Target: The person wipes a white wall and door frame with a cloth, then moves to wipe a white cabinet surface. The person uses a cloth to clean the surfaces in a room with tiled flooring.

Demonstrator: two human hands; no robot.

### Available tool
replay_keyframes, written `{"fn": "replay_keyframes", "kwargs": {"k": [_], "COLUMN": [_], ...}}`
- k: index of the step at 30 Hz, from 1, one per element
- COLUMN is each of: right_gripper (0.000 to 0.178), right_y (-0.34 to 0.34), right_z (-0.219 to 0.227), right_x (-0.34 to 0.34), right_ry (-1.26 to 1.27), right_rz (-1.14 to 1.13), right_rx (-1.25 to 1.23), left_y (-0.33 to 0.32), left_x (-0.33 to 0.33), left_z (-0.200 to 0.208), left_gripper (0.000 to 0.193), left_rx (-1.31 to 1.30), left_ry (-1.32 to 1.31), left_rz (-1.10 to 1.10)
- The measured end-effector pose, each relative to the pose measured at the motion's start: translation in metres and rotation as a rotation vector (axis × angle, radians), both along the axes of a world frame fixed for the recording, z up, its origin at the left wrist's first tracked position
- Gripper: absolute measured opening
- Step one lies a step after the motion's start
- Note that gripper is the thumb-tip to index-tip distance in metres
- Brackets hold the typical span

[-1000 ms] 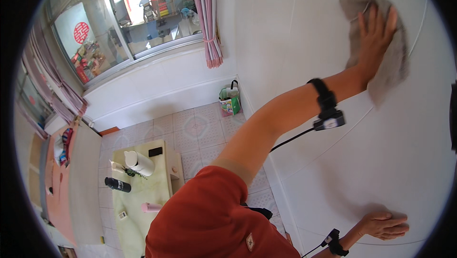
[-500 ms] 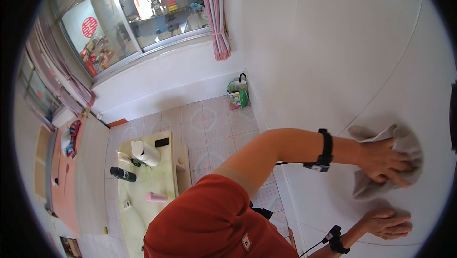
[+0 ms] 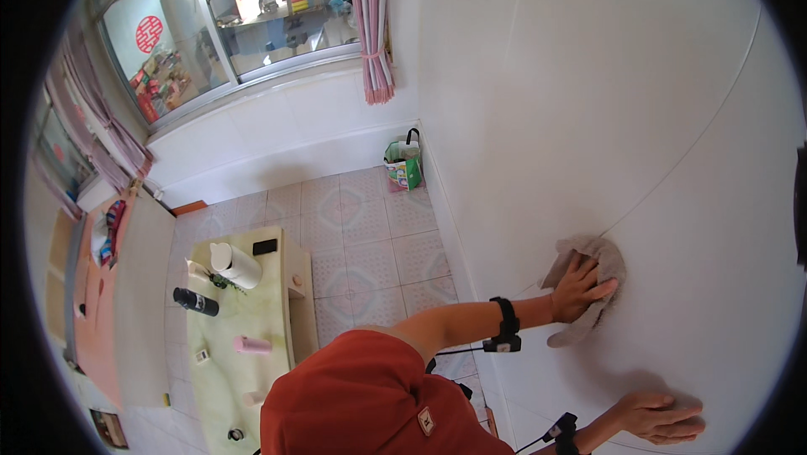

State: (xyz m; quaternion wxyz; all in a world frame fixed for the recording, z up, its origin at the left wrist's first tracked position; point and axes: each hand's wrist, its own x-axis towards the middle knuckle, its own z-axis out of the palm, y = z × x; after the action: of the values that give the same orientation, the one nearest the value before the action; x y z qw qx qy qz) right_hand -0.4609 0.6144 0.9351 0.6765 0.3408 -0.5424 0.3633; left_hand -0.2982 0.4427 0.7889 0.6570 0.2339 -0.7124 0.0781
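My left hand (image 3: 577,289), in the middle right of the head view, presses a grey-beige cloth (image 3: 607,260) against the white wall (image 3: 672,119). The thumb and fingers lie spread over the fabric, and part of it hangs folded below the wrist. My right hand (image 3: 660,418) is lower down by the same wall, empty, with its fingers stretched out side by side. Whether its palm touches the surface cannot be seen. Black straps with small devices sit on both wrists.
A pale table (image 3: 227,388) holds a white jug (image 3: 236,267), a black bottle (image 3: 196,301), a pink bottle (image 3: 252,345) and a phone (image 3: 265,247). A green and white bag (image 3: 403,165) stands in the corner below the curtained window (image 3: 286,31). A long pinkish-topped cabinet (image 3: 105,304) stands far left.
My left hand has slid the cloth across the wall toward the left of the view, and the arm sits lower. My right hand stays near the wall, a little farther left and lower.
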Motion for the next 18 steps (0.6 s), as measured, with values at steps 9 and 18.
{"fn": "replay_keyframes", "kwargs": {"k": [9,18], "right_gripper": [0.041,0.037], "right_y": [0.025,0.17], "right_z": [-0.015,-0.015], "right_x": [-0.011,-0.095], "right_ry": [-0.076,-0.255], "right_rz": [0.309,0.67], "right_rx": [0.136,0.182], "left_y": [0.063,0.192], "left_x": [-0.071,-0.197], "left_z": [-0.046,-0.02], "left_gripper": [0.076,0.062], "left_rx": [0.407,-0.021], "left_ry": [0.215,-0.225], "left_rz": [0.158,-0.025]}}
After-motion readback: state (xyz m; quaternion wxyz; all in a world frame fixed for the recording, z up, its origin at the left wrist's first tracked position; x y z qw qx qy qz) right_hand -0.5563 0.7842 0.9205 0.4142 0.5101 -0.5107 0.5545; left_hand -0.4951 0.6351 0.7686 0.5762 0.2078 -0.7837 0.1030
